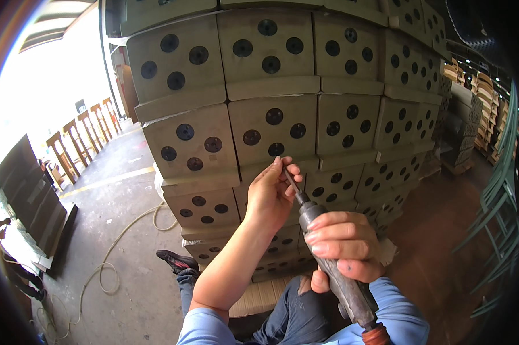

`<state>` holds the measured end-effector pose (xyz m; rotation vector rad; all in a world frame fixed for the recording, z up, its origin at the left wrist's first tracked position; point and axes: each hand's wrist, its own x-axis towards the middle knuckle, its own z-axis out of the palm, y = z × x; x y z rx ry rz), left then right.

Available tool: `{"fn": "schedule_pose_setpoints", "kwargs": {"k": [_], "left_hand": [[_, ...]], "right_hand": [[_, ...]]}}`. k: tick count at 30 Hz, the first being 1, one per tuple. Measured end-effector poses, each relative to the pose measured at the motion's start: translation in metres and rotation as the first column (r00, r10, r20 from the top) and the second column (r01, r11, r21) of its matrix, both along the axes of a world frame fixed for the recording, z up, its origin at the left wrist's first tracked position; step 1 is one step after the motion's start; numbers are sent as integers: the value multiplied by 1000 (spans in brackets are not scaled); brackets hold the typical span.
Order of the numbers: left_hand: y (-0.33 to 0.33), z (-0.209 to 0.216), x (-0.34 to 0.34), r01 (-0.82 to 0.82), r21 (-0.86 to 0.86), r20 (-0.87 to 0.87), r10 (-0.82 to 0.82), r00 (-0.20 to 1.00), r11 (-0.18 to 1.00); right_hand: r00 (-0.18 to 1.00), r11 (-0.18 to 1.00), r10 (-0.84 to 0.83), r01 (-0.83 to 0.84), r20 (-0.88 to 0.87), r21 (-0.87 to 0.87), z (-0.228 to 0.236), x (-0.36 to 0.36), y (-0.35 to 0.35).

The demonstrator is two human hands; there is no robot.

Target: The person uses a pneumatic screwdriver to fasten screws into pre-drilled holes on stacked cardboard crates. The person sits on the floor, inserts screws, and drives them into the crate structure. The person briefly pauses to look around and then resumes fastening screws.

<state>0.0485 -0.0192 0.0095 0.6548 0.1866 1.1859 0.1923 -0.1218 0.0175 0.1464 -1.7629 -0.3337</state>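
Tool: a pneumatic screwdriver with a scuffed grey cylindrical body and a thin steel bit at the upper end; a reddish fitting shows at its base.
Where it is: in front of the person's chest, just before the stacked panels.
Axis: long axis runs diagonally from lower right to upper left, bit pointing up-left toward the stack.
Right hand: the right hand is wrapped tight around the tool's barrel, fingers curled over the front.
Left hand: the left hand pinches the bit's tip between thumb and fingertips, the rest of the hand loosely curled.
Stack: square wooden seat panels, pale and matt, stood on edge in rows; each face carries four round dark recessed fittings, with slim ledges between tiers.
Floor: dusty grey concrete to the left, open and roomy, a pale hose looping across it.
Edges: wooden chair frames line the far left; green metal frames crowd the right.
Below: denim-clad knees and a dark shoe sit close to the stack's foot.
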Motion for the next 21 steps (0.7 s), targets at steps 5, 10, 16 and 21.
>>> {"fn": "schedule_pose_setpoints", "kwargs": {"k": [5,10,16,21], "left_hand": [[1,1,4,-7,20,-10,7,1000,1000],[9,1,5,-17,37,-23,18,1000,999],[29,-4,7,-43,65,-62,47,997,997],[21,-5,5,-53,75,-99,61,993,996]], "right_hand": [[997,995,-79,79,-1,-58,1,-1,4],[995,995,-97,98,24,-33,6,0,11],[995,996,-91,92,-43,20,0,-7,37],[997,997,-80,80,-8,-13,1,-9,37]]}}
